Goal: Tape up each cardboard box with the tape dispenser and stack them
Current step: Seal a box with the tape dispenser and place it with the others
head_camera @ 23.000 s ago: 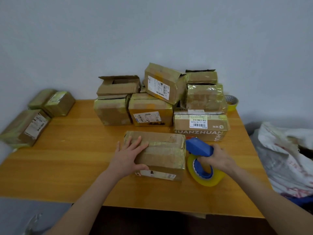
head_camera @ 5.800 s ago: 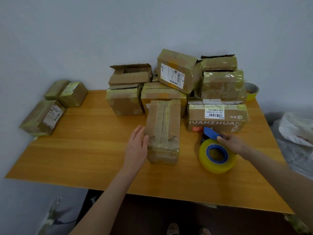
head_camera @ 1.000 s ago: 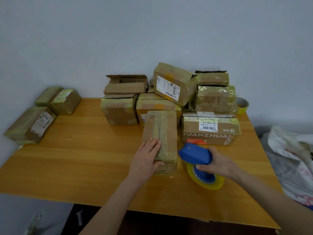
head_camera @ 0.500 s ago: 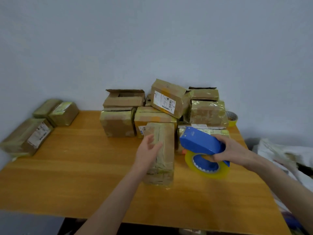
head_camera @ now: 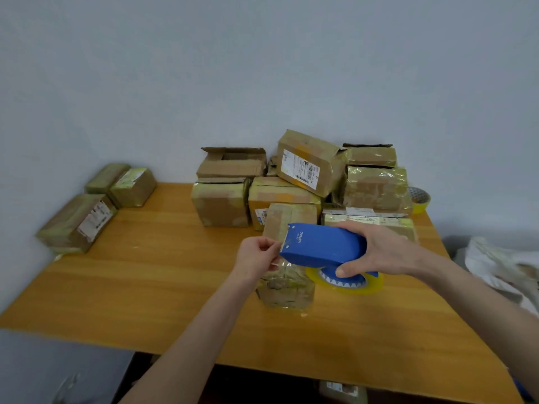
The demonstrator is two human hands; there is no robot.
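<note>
Cardboard fills the left edge of the frame first: three taped boxes (head_camera: 77,221) sit together at the far left corner of the wooden table (head_camera: 145,272), one nearer and two behind it by the wall.

Toward the middle, against the wall, stands a pile of boxes (head_camera: 221,204). An open-topped box (head_camera: 232,164) lies on its left side, and a tilted box with a white label (head_camera: 309,163) leans at the top.

In front of that pile, at the centre of the frame, lies the box being taped (head_camera: 287,284). It rests flat on the table, its long axis running from the lower centre up toward the pile, one short end facing the camera. Glossy tape already covers much of it.

The left hand (head_camera: 256,259) hovers over this box's left side, fingers curled, thumb and forefinger pinching the tape end (head_camera: 278,261) at the dispenser's mouth.

The blue tape dispenser (head_camera: 320,244) is held above the box, its long axis lying across the frame and its cutter end pointing left at the left hand. Its yellowish tape roll (head_camera: 350,282) hangs beneath it, right of the box.

The right hand (head_camera: 385,252) grips the dispenser's right end, fingers over the top and thumb underneath.

At the table's far right corner sits a spare tape roll (head_camera: 418,198), and a crumpled white bag (head_camera: 501,263) lies beyond the table's right edge.
</note>
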